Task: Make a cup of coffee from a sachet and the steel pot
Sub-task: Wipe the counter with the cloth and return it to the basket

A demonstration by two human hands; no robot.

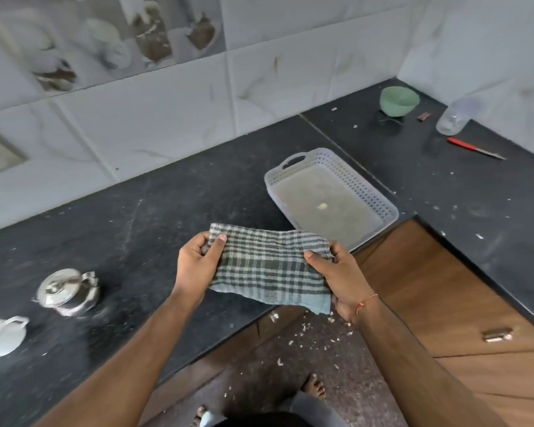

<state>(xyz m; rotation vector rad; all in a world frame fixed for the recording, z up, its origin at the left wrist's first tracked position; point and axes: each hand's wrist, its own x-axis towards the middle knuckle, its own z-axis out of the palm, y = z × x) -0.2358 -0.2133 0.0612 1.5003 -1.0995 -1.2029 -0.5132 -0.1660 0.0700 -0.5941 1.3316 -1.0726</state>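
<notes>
**Checked cloth held taut beside the steel pot**

A lidded, shiny steel pot [66,291] stands on the dark speckled stone worktop [154,211] at the lower left, with a white ceramic cup [1,335] holding a brown liquid just in front of it at the frame's edge. To the right of both, over the worktop's front edge, a person holds a green-and-white checked cloth [270,266] stretched between two hands. The left hand [196,266] pinches its left edge, thumb on top and fingers curled beneath; the right hand [339,280] grips the right edge the same way, a thin orange thread on its wrist. Behind the cloth sits a pale perforated plastic tray [370,192]. Far right, near the corner, lie a green bowl [399,100], a clear plastic bottle [455,117] and a red-handled knife [475,148]. White crumbs dot the worktop and floor [305,359].
</notes>
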